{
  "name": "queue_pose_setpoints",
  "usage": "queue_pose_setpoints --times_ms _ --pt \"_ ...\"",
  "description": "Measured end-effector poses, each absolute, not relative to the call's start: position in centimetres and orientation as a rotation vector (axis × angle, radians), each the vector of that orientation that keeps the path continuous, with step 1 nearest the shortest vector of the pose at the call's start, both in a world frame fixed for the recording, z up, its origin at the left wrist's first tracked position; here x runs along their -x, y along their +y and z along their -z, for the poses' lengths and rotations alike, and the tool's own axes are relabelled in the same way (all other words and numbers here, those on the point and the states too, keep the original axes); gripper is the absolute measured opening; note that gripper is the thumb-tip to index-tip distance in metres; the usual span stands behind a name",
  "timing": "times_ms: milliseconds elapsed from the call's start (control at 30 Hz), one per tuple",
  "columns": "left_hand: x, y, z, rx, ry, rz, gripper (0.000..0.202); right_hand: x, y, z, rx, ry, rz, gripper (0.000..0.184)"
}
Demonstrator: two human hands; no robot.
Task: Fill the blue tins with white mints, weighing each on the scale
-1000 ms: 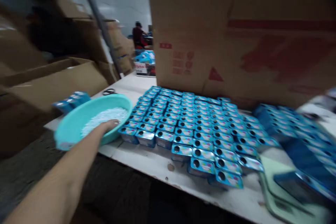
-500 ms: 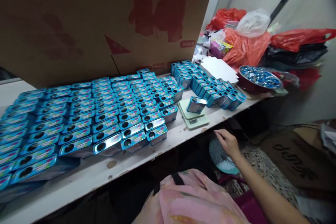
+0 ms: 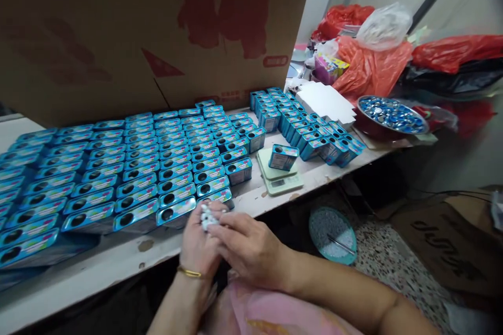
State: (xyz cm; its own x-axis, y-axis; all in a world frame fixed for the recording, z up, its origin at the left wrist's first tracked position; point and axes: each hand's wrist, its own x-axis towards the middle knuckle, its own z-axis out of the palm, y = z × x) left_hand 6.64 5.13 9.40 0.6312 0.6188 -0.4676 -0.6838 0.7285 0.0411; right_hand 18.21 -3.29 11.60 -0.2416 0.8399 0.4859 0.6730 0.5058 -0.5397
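Small, rounded bluish-white pieces (image 3: 208, 218) are held in a loose cluster, partly hidden from sight, to the left of the pale green scale (image 3: 271, 174) and nearer than it.

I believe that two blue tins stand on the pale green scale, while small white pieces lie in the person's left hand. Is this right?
Not fully: only one blue tin stands on the pale green scale, as the head view shows. Small white pieces do lie in the left hand.
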Motion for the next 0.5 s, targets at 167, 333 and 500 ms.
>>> queue_pose_setpoints --times_ms 167,333,500 --pt "-13.2 4.1 -5.9 0.233 0.544 -0.646 0.023 -21.2 -2.4 -9.2 1.634 -2.179 -0.094 0.034" --pt "-15.3 5.2 -3.6 0.197 0.649 -0.668 0.017 -22.5 -0.7 -6.2 1.773 -2.237 -0.062 0.027" --pt "-16.7 5.9 -2.5 0.139 0.676 -0.699 0.016 -24.4 1.0 -5.4 1.712 -2.232 -0.150 0.014"
